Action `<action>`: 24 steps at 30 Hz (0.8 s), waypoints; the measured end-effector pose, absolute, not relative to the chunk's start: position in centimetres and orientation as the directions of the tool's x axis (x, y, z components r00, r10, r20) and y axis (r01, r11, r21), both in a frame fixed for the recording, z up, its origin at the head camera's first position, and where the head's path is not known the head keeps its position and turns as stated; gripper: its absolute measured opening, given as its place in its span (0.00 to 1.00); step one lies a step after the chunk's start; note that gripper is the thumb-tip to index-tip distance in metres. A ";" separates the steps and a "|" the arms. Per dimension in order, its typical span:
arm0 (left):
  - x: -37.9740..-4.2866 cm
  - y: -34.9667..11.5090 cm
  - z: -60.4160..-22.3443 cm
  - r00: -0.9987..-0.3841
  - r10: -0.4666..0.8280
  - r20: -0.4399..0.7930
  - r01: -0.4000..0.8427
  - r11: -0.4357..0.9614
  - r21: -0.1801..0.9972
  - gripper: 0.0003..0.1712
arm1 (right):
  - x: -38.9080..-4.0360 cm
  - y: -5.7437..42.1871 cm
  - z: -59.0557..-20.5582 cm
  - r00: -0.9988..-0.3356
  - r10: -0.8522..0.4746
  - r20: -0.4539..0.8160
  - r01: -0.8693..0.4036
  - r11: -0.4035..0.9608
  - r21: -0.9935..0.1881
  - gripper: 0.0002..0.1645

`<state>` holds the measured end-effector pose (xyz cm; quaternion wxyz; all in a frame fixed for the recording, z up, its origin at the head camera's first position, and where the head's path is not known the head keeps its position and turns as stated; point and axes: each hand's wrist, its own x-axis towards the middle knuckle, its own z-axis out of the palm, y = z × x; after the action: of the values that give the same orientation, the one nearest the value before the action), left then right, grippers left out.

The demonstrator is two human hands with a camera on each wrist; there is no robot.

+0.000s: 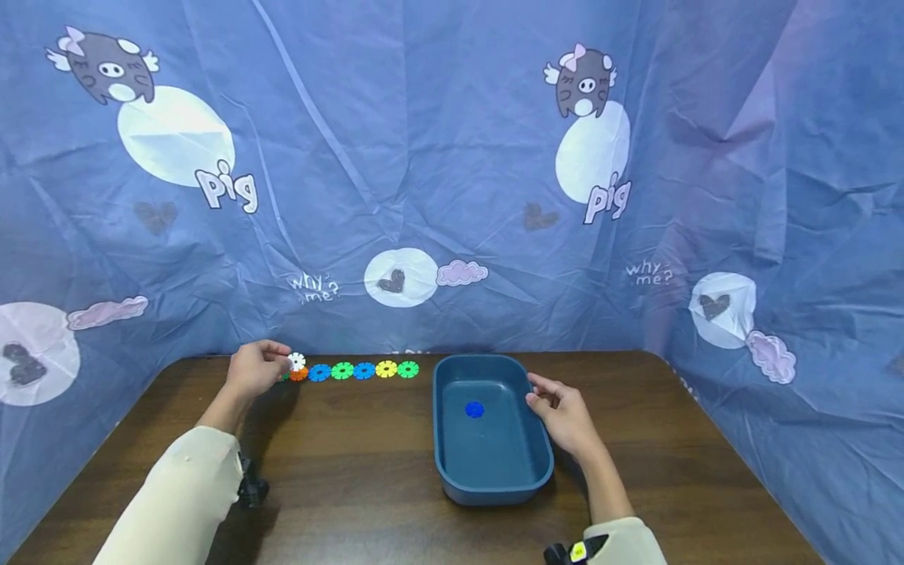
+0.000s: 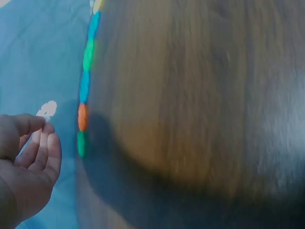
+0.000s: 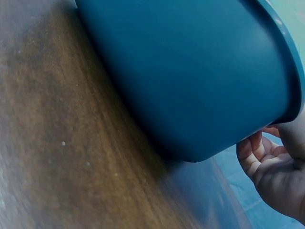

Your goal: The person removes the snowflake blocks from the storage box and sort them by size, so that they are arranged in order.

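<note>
My left hand (image 1: 256, 367) pinches a white notched disc (image 1: 297, 362) between thumb and fingertips, raised above the left end of a row of flat notched discs. That row runs along the table's back edge, with an orange disc (image 1: 300, 375), a blue disc (image 1: 320, 373) and a yellow disc (image 1: 386, 369) among several. In the left wrist view the white disc (image 2: 47, 109) stands out from the fingertips, apart from the row. Over on the right, my right hand (image 1: 565, 416) grips the right rim of a blue plastic tub (image 1: 494, 493). One dark blue disc (image 1: 475, 410) lies inside it.
The brown wooden table (image 1: 339, 471) carries the tub and the row. Behind it hangs a blue printed cloth (image 1: 466, 212), close to the discs. The tub's tall side wall (image 3: 190, 81) fills much of the right wrist view.
</note>
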<state>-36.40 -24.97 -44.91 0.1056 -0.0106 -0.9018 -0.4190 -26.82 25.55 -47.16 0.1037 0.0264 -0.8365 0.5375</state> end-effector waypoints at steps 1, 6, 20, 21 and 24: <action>-36.4 -25.4 -45.1 -0.975 -0.094 0.202 0.094 0.647 0.756 0.12 | -26.8 25.6 -47.2 -0.977 0.068 0.201 -0.155 0.421 -0.894 0.23; -36.0 -27.4 -45.7 -0.961 -0.186 0.203 0.031 0.659 0.751 0.12 | -26.7 25.7 -47.1 -0.980 0.066 0.185 -0.141 0.422 -0.896 0.23; -35.3 -29.9 -46.7 -0.947 -0.262 0.188 -0.039 0.672 0.739 0.15 | -26.9 25.8 -47.2 -0.979 0.065 0.193 -0.149 0.416 -0.897 0.23; -35.2 -30.0 -46.9 -0.948 -0.263 0.177 -0.046 0.667 0.744 0.14 | -26.9 25.8 -47.2 -0.980 0.063 0.191 -0.148 0.415 -0.898 0.23; -35.2 -30.1 -47.3 -0.952 -0.272 0.143 -0.066 0.635 0.770 0.15 | -26.9 25.8 -47.2 -0.981 0.065 0.183 -0.140 0.414 -0.899 0.23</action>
<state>-35.22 -30.14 -47.32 0.1235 0.0943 -0.8956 -0.4168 -26.85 25.76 -47.17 0.0949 0.0225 -0.8355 0.5408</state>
